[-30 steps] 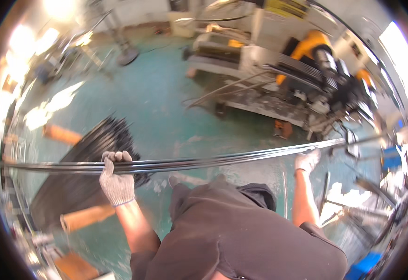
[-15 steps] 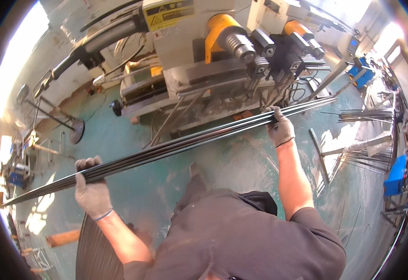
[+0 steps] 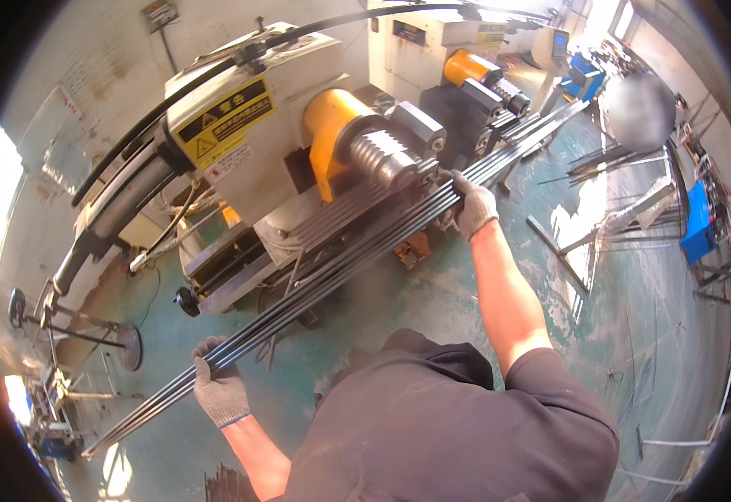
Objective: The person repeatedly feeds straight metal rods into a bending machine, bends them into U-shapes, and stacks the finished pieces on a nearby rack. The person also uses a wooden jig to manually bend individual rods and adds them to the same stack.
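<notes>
A bundle of long, thin metal rods (image 3: 323, 280) slants across the view from lower left to upper right. Toward its near left end my left hand (image 3: 220, 391), in a grey knit glove, is wrapped round the rods. My right hand (image 3: 474, 207), gloved alike, grips them farther along. Just beyond that hand stands a machine (image 3: 231, 142) with an orange housing (image 3: 332, 134) and a ridged metal roller (image 3: 386, 159). The bundle passes close in front of the roller; whether it touches the machine I cannot tell. Fingers on the far side of the bundle are partly hidden.
A second machine with an orange part (image 3: 470, 67) stands beyond the first. More rods lie on a metal rack (image 3: 625, 226) at the right, near a blue box (image 3: 698, 222). A stand with a round base (image 3: 129, 347) is at the left. Dark rods (image 3: 227, 485) lie at the lower edge.
Both hands still hold the rods. The bundle is now tilted more steeply, its right end raised and nearer the machine, its left end lower. The view has shifted, and the machine appears larger.
</notes>
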{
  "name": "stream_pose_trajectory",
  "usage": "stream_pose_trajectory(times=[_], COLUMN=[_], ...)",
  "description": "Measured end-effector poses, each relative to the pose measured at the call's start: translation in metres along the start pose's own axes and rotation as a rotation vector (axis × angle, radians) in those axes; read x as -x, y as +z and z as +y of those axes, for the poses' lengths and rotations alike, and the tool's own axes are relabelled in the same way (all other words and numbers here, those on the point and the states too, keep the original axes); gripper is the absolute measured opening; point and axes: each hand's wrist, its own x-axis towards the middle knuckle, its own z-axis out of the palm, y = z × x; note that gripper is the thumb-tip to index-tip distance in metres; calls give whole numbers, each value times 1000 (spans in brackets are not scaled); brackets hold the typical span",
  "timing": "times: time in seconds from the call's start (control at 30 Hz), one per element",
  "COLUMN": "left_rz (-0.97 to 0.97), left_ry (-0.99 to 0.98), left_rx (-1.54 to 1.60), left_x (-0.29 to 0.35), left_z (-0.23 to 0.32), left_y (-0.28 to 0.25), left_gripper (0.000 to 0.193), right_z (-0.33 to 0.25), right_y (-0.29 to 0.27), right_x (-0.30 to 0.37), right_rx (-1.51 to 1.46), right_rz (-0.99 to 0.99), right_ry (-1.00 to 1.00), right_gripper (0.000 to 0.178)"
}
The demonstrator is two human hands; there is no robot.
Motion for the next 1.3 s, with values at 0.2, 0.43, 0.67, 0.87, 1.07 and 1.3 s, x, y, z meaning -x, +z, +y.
stream_pose_trajectory(times=[0.2,0.43,0.67,0.87,1.07,1.3], left_rz=[-34,433,202,199,86,469], left_ry=[-26,29,14,-80,-113,41], left_rx=[-13,30,-257,-102,-29,-83], left_x=[-47,-87,-102,-100,-103,-126], left_z=[-8,0,-49,-118,-119,-76], left_y=[17,8,10,73,91,42], left_gripper=[37,34,36,34,33,34], right_z=[-27,-34,-36,16,-32,-20], right_y=[9,-2,15,38,27,-5], right_x=[-89,-162,-169,-131,-152,-187], right_rx=[2,1,139,-39,94,11], right_rz=[102,78,98,149,131,165], right_ry=[21,22,38,60,17,-44], right_gripper=[18,27,27,24,21,27])
